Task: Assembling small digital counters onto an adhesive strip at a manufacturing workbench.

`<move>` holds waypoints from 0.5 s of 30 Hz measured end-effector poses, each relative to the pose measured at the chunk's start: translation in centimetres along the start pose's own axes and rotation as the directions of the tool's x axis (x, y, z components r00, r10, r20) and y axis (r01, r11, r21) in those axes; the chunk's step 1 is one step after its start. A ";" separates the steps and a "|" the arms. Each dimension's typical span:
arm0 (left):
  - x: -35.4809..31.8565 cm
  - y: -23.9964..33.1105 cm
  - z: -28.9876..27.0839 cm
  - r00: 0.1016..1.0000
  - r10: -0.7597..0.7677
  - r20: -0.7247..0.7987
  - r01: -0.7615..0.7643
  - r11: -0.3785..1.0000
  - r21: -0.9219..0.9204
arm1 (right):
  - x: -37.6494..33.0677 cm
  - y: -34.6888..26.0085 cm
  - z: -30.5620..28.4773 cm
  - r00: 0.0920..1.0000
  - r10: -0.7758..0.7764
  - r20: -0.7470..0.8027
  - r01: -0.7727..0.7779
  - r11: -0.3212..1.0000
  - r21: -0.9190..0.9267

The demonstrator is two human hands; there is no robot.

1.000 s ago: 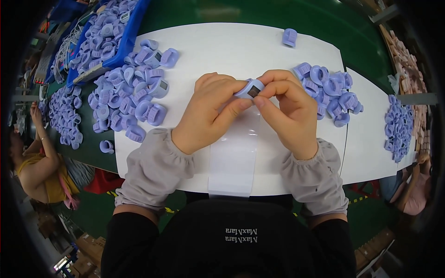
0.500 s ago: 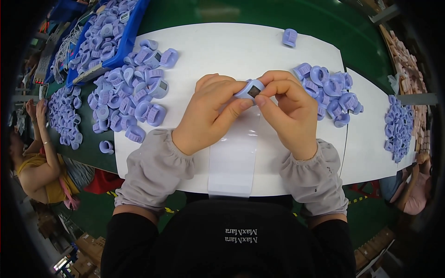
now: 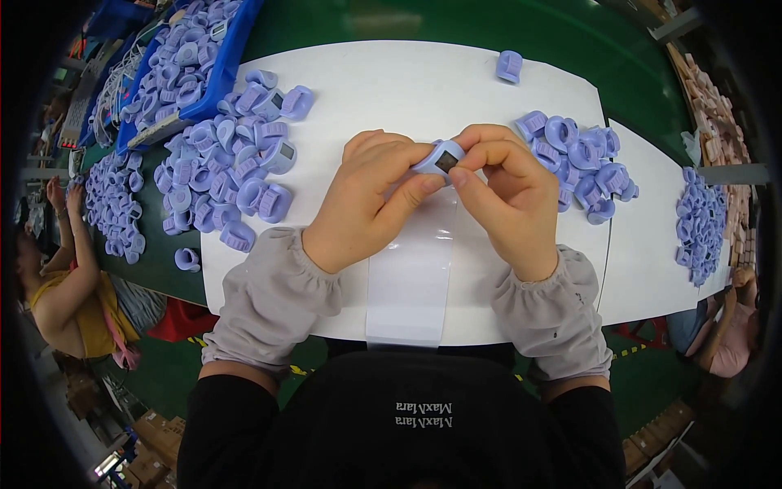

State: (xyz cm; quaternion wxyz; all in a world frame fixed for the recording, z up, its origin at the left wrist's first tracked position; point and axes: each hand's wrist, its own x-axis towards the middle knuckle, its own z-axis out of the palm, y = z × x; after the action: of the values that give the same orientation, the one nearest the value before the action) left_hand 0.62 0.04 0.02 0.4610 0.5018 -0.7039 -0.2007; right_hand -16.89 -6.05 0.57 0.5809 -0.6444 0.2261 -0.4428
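Note:
Above the middle of the white table, a lavender ring-shaped device (image 3: 445, 158) with a small dark screen is held between both hands. My left hand (image 3: 358, 200) pinches its left side between thumb and fingers. On its right side, the thumb and fingertips of my right hand (image 3: 513, 196) close on it near the screen. Its underside is hidden by the fingers. A loose heap of similar lavender devices (image 3: 220, 179) lies left of my left hand, and a smaller heap (image 3: 582, 159) is just beyond my right hand.
A glossy clear-and-white strip (image 3: 407, 285) lies on the white tabletop (image 3: 326, 318) below my hands. One lone device (image 3: 509, 66) sits at the far edge. A blue bin (image 3: 220, 81) full of devices stands far left. Co-workers sit at both sides, near more piles.
My hands and the device between them look the same. At the left, the co-worker's hands and arm have shifted slightly.

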 end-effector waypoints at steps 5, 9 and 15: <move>0.0 0.0 -0.1 1.000 -0.001 0.003 0.001 1.000 0.007 | 0.0 0.1 0.1 0.999 -0.008 -0.038 0.008 1.000 -0.009; 0.1 -0.1 0.0 0.999 0.040 -0.017 -0.040 0.999 0.015 | 0.0 -0.4 0.3 0.996 0.066 -0.053 -0.065 0.998 0.008; 0.3 0.2 -0.1 0.999 0.037 0.041 -0.035 0.999 -0.035 | 0.0 -1.3 -0.2 0.965 0.262 -0.015 -0.261 0.965 0.037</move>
State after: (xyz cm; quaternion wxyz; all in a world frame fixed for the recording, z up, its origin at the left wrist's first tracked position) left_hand 0.59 -0.12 0.33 0.4586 0.4767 -0.7185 -0.2148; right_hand -17.30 -5.88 1.82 0.6431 -0.5943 0.3071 -0.3727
